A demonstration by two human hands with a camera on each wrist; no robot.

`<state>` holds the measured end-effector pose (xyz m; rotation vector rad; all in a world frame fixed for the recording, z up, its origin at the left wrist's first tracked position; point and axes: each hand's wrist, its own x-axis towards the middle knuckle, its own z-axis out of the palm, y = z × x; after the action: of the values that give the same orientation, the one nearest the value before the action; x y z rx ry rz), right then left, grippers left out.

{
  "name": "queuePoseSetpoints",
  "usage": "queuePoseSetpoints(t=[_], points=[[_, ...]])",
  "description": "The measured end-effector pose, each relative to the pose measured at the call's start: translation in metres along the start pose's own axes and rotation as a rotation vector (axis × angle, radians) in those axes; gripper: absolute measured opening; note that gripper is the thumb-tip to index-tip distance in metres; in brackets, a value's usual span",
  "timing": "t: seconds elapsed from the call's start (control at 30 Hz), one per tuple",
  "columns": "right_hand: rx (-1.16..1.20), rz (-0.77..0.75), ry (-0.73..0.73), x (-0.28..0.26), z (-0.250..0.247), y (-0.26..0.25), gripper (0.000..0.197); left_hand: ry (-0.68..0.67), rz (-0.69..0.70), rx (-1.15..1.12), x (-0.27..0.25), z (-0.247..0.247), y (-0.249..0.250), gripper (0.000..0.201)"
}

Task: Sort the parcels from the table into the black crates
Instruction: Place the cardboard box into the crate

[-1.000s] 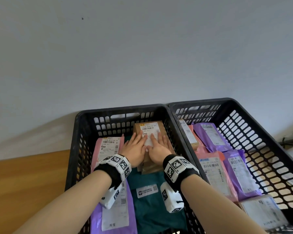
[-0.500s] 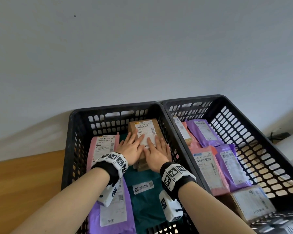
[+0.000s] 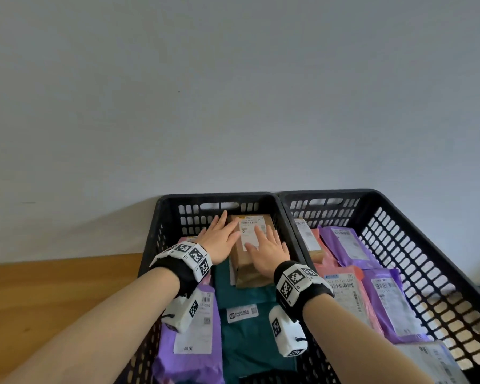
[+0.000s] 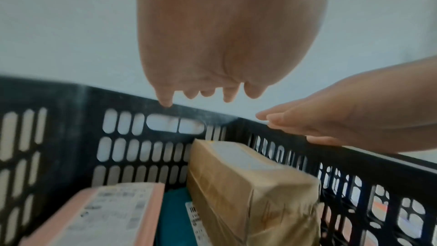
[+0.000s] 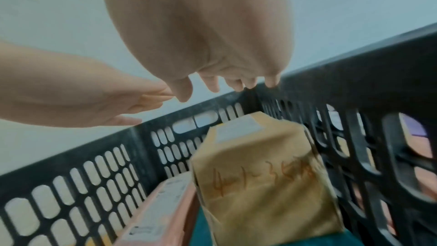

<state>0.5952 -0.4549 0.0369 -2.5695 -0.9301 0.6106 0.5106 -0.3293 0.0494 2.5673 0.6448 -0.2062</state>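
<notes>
Nearest the camera, in the left black slotted plastic crate, a purple plastic mailer bag lies flat beside a dark green plastic mailer bag, with a pink mailer further along the left wall. Beyond these, the brown paper-wrapped rectangular parcel rests on the green bag at the far end of this crate, its white label facing up and its long axis running away from the person toward the far wall. The left hand and right hand are both spread with straight fingers, gripping nothing; the wrist views show each hovering just over the parcel, apart from its top surface. The parcel lies directly below and between the hands, slightly nearer the right hand, which sits above its middle; the left covers its left edge. Judgement: placement appears complete, and withdrawal straight back along the parcel's axis should clear it. To the right, the second black slotted plastic crate holds purple and pink mailers.
</notes>
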Motion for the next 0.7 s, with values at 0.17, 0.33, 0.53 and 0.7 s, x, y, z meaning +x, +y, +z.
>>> queuePoseSetpoints(t=[0.17, 0.33, 0.53, 0.7], points=[[0.08, -0.169, 0.008, -0.024, -0.013, -0.032, 0.063, 0.091, -0.092, -0.089, -0.068, -0.035, 0.008, 0.052], [0.143, -0.369, -0.069, -0.054, -0.011, -0.08, 0.065, 0.23, -0.211, -0.091, -0.148, -0.063, 0.001, 0.05], [0.168, -0.577, -0.155, -0.099, -0.002, -0.149, 0.064, 0.335, -0.355, -0.116, -0.235, -0.075, -0.045, 0.052], [0.162, -0.692, -0.205, -0.138, 0.047, -0.217, 0.065, 0.388, -0.498, -0.198, -0.312, -0.067, -0.099, 0.049]])
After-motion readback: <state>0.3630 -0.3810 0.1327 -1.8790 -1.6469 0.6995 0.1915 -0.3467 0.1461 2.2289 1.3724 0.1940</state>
